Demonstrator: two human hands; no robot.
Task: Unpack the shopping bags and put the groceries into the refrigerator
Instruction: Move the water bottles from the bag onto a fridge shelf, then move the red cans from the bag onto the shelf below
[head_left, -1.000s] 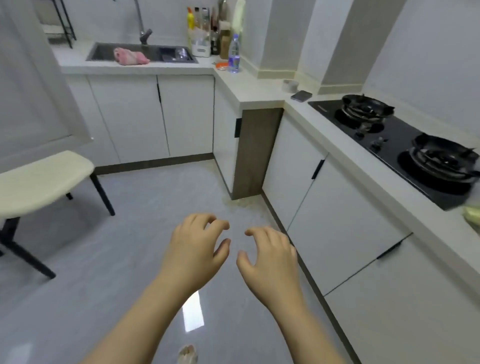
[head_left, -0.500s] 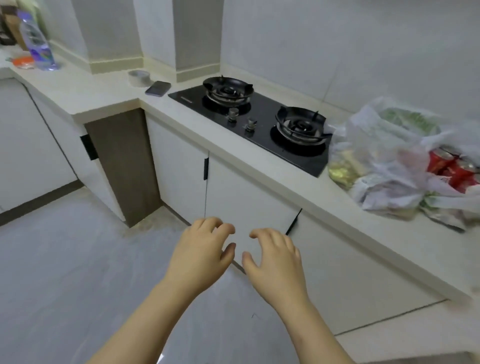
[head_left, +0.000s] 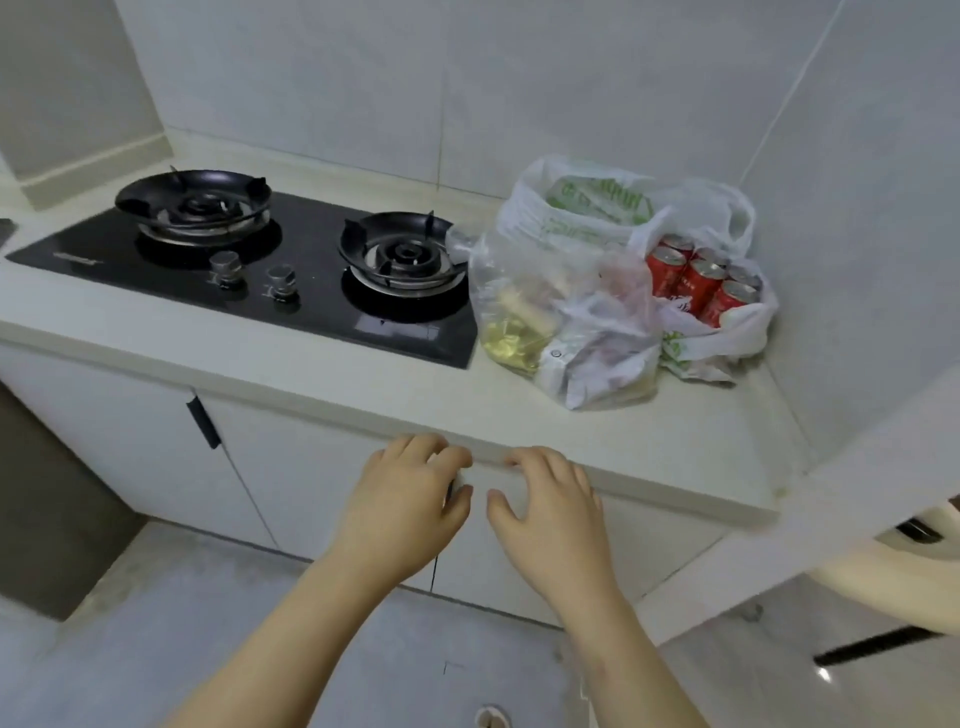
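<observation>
Left hand (head_left: 410, 499): bare, palm down, fingers loosely curled, holding nothing. It lies over the front edge of the worktop; whether it touches cannot be told.

Right hand (head_left: 550, 514): bare, palm down, just beside the left hand and apart from it. Its fingers are loosely curled and grip nothing, with the tips at the same front edge.

White flat-fronted cupboard doors (head_left: 130, 441): below the worktop, closed. One short black handle (head_left: 203, 422) is on the left.

Pale cream stone worktop (head_left: 363, 379): runs left to right and ends against a pale tiled wall at its right end.

Black glass two-burner gas hob (head_left: 322, 296): set into the left and middle of the worktop. Two round metal knobs (head_left: 227, 266) sit side by side near its front edge, between the burners.

Clear crumpled plastic bag (head_left: 530, 312): stands at the right end of the worktop, against the hob's right edge. It holds yellowish and pale packets; the contents are not legible.

White plastic shopping bag with green print (head_left: 587, 208): behind and to the right of the clear bag, toward the back right corner and touching it. Its mouth is open.

Red drink cans with silver tops (head_left: 696, 283): several, upright and packed together. They stand inside the white bag's right side, nearest the right end wall.
</observation>
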